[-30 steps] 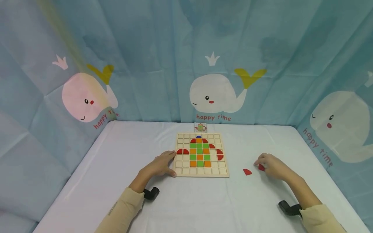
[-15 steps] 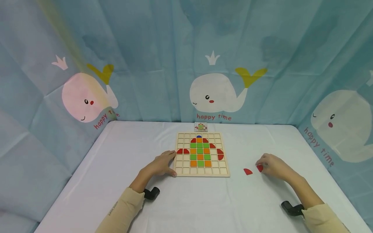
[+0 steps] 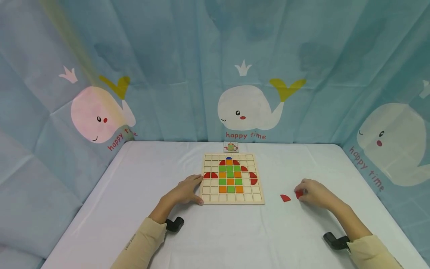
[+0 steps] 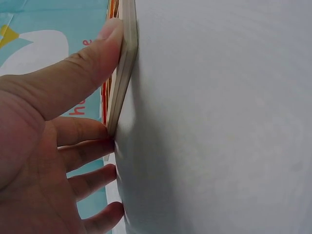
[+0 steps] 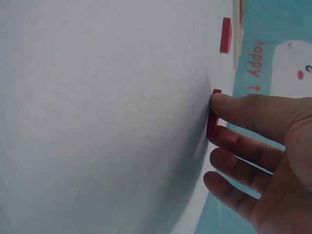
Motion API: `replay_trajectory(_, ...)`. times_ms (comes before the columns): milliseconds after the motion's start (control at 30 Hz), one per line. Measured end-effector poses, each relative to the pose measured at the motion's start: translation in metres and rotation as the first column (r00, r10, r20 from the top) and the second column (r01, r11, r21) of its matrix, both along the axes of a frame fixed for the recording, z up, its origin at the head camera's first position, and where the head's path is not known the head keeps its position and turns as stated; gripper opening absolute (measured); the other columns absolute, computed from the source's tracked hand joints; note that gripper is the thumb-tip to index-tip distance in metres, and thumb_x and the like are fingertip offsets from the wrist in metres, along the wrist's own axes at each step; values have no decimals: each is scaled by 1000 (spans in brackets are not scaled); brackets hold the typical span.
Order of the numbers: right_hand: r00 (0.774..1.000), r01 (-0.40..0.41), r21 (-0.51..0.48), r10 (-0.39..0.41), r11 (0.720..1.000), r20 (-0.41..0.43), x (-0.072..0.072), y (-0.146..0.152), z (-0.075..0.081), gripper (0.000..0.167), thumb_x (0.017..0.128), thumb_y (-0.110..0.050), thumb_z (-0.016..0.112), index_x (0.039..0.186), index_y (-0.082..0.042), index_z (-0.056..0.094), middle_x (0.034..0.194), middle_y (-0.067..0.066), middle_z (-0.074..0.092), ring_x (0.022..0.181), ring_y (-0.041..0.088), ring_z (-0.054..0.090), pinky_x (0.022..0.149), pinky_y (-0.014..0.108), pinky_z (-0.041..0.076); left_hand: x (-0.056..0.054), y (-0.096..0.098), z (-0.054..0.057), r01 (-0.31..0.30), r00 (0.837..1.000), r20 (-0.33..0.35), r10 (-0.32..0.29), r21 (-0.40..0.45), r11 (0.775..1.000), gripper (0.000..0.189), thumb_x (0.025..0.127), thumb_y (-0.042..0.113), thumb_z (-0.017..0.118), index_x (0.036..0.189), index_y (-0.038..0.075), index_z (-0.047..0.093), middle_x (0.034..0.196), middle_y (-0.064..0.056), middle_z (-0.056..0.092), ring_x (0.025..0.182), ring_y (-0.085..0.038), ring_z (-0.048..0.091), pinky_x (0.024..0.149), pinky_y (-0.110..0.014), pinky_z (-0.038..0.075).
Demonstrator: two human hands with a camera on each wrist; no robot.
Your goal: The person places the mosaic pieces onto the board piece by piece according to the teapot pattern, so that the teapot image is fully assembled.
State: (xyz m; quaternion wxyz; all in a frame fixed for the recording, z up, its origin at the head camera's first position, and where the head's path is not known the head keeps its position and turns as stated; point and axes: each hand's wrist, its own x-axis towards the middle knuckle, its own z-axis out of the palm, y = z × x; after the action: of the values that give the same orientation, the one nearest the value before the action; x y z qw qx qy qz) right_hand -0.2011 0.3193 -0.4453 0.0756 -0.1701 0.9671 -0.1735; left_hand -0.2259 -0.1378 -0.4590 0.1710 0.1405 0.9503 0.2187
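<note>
My left hand rests against the left edge of a wooden grid board, with the thumb at its near left corner and the fingers spread along the side. Coloured pieces lie in the grid: green and orange squares, several red quarter circles, and a small blue half circle at the top. To the right of the board, my right hand pinches a red quarter-circle piece between thumb and forefinger, low at the white tablecloth. A second red quarter-circle piece lies on the cloth just left of it.
A small picture card with a coloured pattern lies behind the board. White cloth covers the table. Blue curtains with printed whales enclose the back and sides. Each wrist carries a black camera mount.
My right fingers have shifted slightly on the red quarter-circle piece, which has turned and moved a little to the left. The left hand keeps its place at the board.
</note>
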Motion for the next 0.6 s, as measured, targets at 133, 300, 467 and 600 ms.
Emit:
replay_trajectory(133, 1000, 2, -1, -2, 1000, 6, -1, -1, -1, 20, 78, -7, 77, 97, -3, 74, 83, -1, 60, 75, 12, 51, 65, 27, 50, 0, -1, 0, 3, 1000, -2, -3, -5, 1000, 96, 72, 30, 85, 150, 3, 36, 158, -14, 32, 149, -35, 24, 118, -56, 23)
replay_trajectory(300, 1000, 11, -14, -11, 1000, 9, -6, -9, 1, 20, 80, -10, 76, 99, -4, 74, 83, -1, 60, 76, 12, 52, 65, 26, 49, 0, -2, 0, 10, 1000, 3, -9, -8, 1000, 96, 72, 30, 85, 150, 3, 35, 159, -13, 32, 149, -35, 23, 118, -56, 23)
replay_trajectory(467, 1000, 26, -28, -26, 999, 6, -16, -30, 8, 22, 83, -12, 74, 103, -5, 73, 88, 1, 62, 81, 16, 56, 70, 30, 52, 0, -2, 0, 5, 1000, -2, -5, -4, 1000, 96, 72, 30, 85, 150, 4, 36, 158, -13, 32, 149, -35, 23, 118, -56, 23)
replay_trajectory(600, 1000, 14, -28, -13, 1000, 6, -23, -54, 13, 23, 84, -13, 73, 106, -5, 72, 90, 1, 63, 83, 15, 56, 72, 30, 54, 1, -2, 1, 2, 1000, 2, -2, 2, 1000, 96, 72, 29, 85, 150, 4, 35, 158, -14, 32, 149, -35, 23, 119, -56, 23)
